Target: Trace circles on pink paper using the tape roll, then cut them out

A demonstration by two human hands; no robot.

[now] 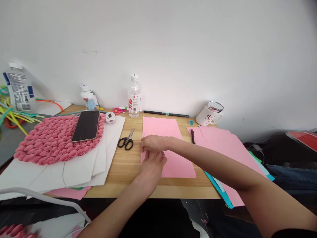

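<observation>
A sheet of pink paper (162, 124) lies on the wooden table in front of me, with faint curved lines on it. My right hand (156, 143) reaches across to the paper's left edge, fingers bent downward and closed. Just below it and nearly touching is my left hand (154, 162), its fingers curled together over the same sheet. A small dark tip shows beside the left fingers, but what the hands pinch is hidden. Black-handled scissors (126, 142) rest on the table to the left of both hands, blades pointing away.
Left, a phone (86, 125) lies on a mat of pink rolled pieces (52, 142) over white sheets (99, 172). A water bottle (134, 99), a long dark pen (165, 114) and a mug (209, 114) line the wall. More pink paper (223, 145) and a red-capped pen (192, 136) lie right.
</observation>
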